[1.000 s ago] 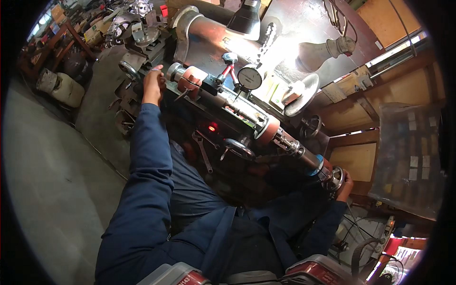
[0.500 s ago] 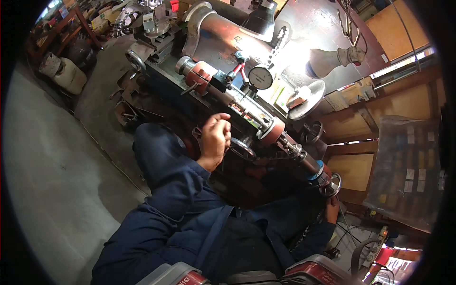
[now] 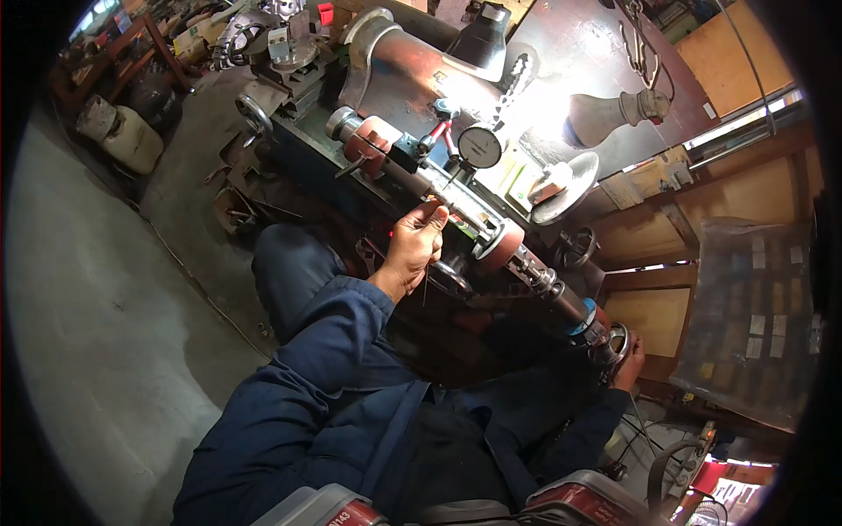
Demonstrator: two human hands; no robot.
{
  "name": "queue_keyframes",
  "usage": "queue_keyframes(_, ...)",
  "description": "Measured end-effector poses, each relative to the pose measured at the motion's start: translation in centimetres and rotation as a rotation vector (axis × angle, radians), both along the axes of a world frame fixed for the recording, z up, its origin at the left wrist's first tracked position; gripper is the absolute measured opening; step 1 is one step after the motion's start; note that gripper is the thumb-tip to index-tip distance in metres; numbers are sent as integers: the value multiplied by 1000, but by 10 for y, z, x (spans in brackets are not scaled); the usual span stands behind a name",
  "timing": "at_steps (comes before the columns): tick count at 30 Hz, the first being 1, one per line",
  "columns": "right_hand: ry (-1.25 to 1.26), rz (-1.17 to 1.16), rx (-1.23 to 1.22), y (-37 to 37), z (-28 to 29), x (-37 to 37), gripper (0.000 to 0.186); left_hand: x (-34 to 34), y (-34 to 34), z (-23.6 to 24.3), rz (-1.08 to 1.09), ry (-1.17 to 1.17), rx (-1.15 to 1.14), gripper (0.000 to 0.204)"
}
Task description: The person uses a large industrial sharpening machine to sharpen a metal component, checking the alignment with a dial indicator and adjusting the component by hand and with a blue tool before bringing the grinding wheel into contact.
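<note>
A long metal shaft (image 3: 469, 211) runs slantwise through a machine, between two reddish round holders, one at the upper left (image 3: 372, 140) and one at the lower right (image 3: 502, 245). My left hand (image 3: 412, 252) is closed in a pinch right beside the shaft; whatever its fingertips hold is too small to make out. A round dial gauge (image 3: 479, 146) on a red-jointed stand sits just above the shaft. At the machine's right end, my right hand (image 3: 630, 361) grips the rim of a small metal handwheel (image 3: 619, 342).
A bright work lamp (image 3: 605, 117) glares over the bench top (image 3: 589, 54). Another handwheel (image 3: 451, 275) lies below my left hand, and one more (image 3: 253, 114) sits at the machine's left end. A gas cylinder (image 3: 118, 131) stands on the concrete floor at far left. Wooden panels (image 3: 649, 320) border the right.
My left hand has moved right and up to the shaft, its fingers now pinched together. The right hand has shifted from below the end handwheel to its right side.
</note>
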State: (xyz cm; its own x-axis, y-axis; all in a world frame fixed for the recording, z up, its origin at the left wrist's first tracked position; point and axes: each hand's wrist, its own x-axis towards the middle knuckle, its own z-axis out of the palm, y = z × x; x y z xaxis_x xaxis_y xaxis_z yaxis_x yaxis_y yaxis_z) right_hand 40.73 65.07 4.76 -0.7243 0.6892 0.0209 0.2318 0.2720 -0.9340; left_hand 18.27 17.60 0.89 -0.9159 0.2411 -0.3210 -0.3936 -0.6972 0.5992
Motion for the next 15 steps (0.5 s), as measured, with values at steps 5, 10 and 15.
queue_keyframes(5, 249, -302, 0, 11, -16, -8, 24, 12, -6, 4, 115, -105, -39, 18)
queue_keyframes(10, 180, -225, 701, -175, 49, 11, 30, 78, 25, 19, 159, -41, -15, 24)
queue_keyframes(15, -46, 466, -213, -290, 36, 28, 44, 158, 99, 67, -237, 222, -76, 23)
